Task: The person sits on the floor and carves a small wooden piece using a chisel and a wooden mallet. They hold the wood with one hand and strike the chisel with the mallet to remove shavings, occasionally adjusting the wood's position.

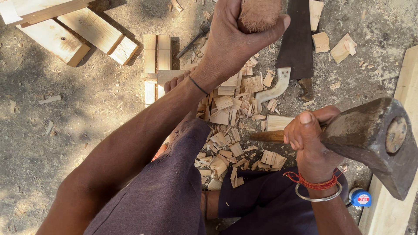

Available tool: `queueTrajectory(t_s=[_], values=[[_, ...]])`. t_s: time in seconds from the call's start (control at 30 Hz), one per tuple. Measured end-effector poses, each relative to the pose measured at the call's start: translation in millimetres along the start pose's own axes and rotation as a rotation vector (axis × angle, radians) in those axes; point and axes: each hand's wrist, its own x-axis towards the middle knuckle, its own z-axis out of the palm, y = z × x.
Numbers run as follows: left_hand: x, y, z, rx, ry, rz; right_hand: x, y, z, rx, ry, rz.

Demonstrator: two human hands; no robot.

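On the sandy ground, between the person's knees, lies one heap of pale wood chips, too many to count. The left hand is up near the top of the view, its grip closed tight around the rounded, fuzzy-looking brown end of one wooden piece; how far that piece runs below the palm is hidden by the hand. A thin dark band circles that wrist. The right hand has its grip wrapped fully around the wooden handle of one axe, close up under the heavy dark iron head, which is raised at the right edge of the view (the blade side points down and right). That wrist wears one metal bangle and a red thread.

Beyond the chips lies one handsaw, dark blade pointing away, pale handle toward the person. Just left of it is one small dark-handled tool, perhaps a chisel. Further left, a short joined frame of light wood rests flat, and in the top left corner three thicker planks are stacked loosely. One long pale board runs along the right edge, with one blue tape measure touching or just beside it. About four loose offcuts lie near the saw.
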Motion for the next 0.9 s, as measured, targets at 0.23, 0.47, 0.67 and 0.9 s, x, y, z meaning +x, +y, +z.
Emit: queueTrajectory(t_s=[0.23,0.47,0.67,0.9], values=[[-9.5,-6.1,1.0,0.000,-0.007,-0.272,1.2,1.0,-0.2,-0.035,-0.009,-0.017],[-7.9,-13.7,-6.1,0.021,-0.037,-0.193,0.6,3.9,0.2,-0.053,-0.023,-0.023],[-10.8,-15.6,3.0,0.025,-0.092,-0.205,2.3,-1.6,5.7,-0.043,-0.027,-0.026],[-9.8,-9.9,-8.6,-0.021,-0.115,-0.203,-10.9,10.3,-4.1,-0.052,0.007,-0.082]])
